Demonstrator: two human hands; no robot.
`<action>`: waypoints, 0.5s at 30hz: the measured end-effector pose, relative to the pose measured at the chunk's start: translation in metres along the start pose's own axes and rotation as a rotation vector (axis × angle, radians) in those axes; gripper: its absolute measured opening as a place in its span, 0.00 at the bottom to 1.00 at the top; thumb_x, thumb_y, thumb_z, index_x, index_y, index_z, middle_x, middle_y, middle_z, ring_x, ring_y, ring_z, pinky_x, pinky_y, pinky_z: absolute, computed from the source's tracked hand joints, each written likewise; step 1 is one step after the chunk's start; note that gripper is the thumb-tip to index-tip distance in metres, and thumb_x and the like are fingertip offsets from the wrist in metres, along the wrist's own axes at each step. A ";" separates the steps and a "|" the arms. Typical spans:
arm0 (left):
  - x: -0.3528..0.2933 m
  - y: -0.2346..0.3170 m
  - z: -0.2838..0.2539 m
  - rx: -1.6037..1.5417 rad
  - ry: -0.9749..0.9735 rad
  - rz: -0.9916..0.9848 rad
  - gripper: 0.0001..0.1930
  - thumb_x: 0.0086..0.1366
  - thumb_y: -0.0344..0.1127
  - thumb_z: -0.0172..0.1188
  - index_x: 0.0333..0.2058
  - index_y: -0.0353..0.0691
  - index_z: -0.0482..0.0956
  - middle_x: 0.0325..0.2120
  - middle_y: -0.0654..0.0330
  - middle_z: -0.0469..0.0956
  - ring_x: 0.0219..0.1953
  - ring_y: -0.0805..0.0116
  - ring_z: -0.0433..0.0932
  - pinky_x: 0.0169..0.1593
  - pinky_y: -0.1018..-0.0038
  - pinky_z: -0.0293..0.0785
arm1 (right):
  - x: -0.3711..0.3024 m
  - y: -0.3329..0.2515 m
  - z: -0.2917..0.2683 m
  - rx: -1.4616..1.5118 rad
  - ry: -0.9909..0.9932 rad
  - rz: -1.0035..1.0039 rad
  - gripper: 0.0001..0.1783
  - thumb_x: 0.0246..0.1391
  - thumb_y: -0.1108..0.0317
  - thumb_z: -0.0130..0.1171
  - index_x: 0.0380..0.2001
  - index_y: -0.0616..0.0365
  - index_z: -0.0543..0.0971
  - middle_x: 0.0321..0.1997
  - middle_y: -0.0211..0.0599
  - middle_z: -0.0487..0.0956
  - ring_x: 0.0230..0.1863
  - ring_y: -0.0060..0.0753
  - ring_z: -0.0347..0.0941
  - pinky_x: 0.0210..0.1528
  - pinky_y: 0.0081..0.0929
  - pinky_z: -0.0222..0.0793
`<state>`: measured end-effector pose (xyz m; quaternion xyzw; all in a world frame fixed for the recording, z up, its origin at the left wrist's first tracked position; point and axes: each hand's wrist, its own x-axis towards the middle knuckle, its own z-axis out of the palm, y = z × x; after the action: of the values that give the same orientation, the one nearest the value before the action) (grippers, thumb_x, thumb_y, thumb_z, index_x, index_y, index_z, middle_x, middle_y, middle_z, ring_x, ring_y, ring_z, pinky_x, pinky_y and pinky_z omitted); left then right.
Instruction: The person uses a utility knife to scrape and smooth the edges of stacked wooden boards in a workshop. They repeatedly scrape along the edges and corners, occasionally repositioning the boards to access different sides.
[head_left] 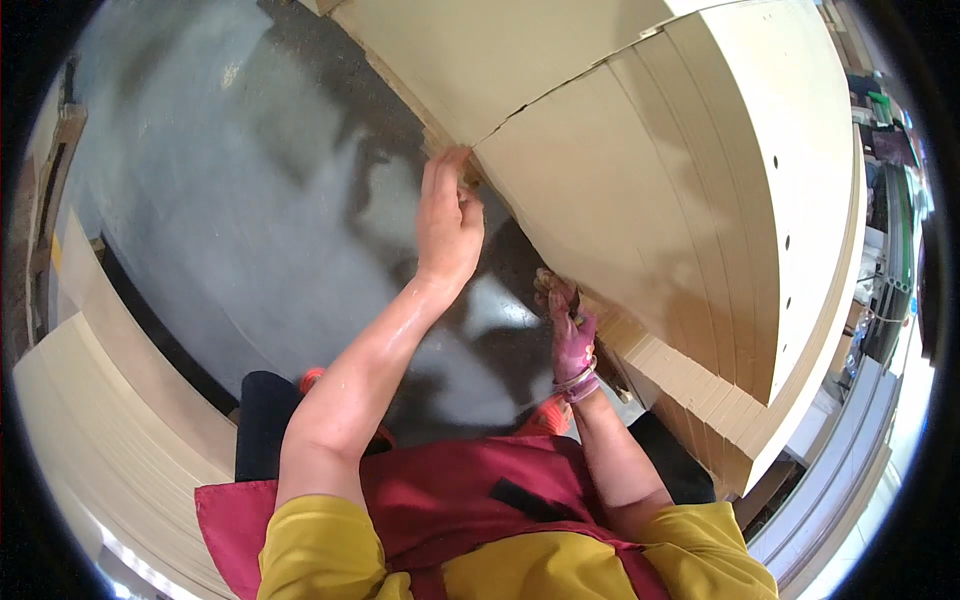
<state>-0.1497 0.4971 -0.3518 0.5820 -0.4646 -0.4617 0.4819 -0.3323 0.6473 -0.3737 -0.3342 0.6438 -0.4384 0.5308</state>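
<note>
Ahead and to my right is a stack of flat cream panels (590, 180), their layered edges showing on the right side. My bare left hand (450, 225) has its fingers curled at the panel's left corner, beside the dark gap that parts it from the panel beyond. My right hand (572, 340), in a stained pink-purple glove, is closed at the near corner of the same panel. The boards partly hide the fingertips of both hands.
Beneath the upper panels lies another layered stack (690, 390), close to my right leg. More curved-looking stacked boards (110, 420) stand at my left. Grey floor (240, 220) stretches between the stacks. Long pale profiles (830, 450) lie at the far right.
</note>
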 end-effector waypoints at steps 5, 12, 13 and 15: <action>-0.001 -0.001 -0.003 0.128 -0.040 0.095 0.28 0.49 0.15 0.44 0.52 0.38 0.65 0.50 0.55 0.66 0.30 0.67 0.74 0.34 0.74 0.72 | -0.002 0.023 -0.014 0.094 -0.007 -0.103 0.21 0.62 0.69 0.45 0.56 0.68 0.65 0.57 0.45 0.70 0.58 0.36 0.65 0.62 0.29 0.58; -0.002 -0.020 -0.016 -0.089 -0.037 -0.071 0.29 0.54 0.20 0.47 0.57 0.38 0.61 0.51 0.53 0.63 0.50 0.60 0.69 0.41 0.71 0.75 | -0.003 -0.033 -0.007 -0.414 -0.215 -0.118 0.23 0.63 0.67 0.40 0.58 0.68 0.63 0.58 0.47 0.69 0.60 0.38 0.64 0.63 0.30 0.55; -0.004 -0.021 -0.010 -0.165 0.076 -0.137 0.27 0.57 0.23 0.49 0.57 0.38 0.60 0.52 0.53 0.62 0.52 0.61 0.67 0.44 0.70 0.73 | -0.003 -0.042 -0.005 -0.534 -0.253 -0.164 0.22 0.62 0.68 0.39 0.58 0.66 0.63 0.57 0.49 0.71 0.59 0.40 0.66 0.62 0.30 0.56; 0.000 -0.005 -0.004 -0.198 0.169 -0.261 0.26 0.64 0.27 0.47 0.61 0.40 0.55 0.57 0.55 0.59 0.58 0.64 0.61 0.59 0.70 0.59 | -0.009 -0.045 -0.014 -0.712 -0.245 -0.248 0.21 0.60 0.72 0.42 0.56 0.62 0.66 0.56 0.52 0.70 0.57 0.48 0.67 0.60 0.33 0.59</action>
<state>-0.1452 0.4979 -0.3558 0.6238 -0.2951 -0.5133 0.5103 -0.3453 0.6405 -0.3280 -0.6224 0.6422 -0.2053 0.3975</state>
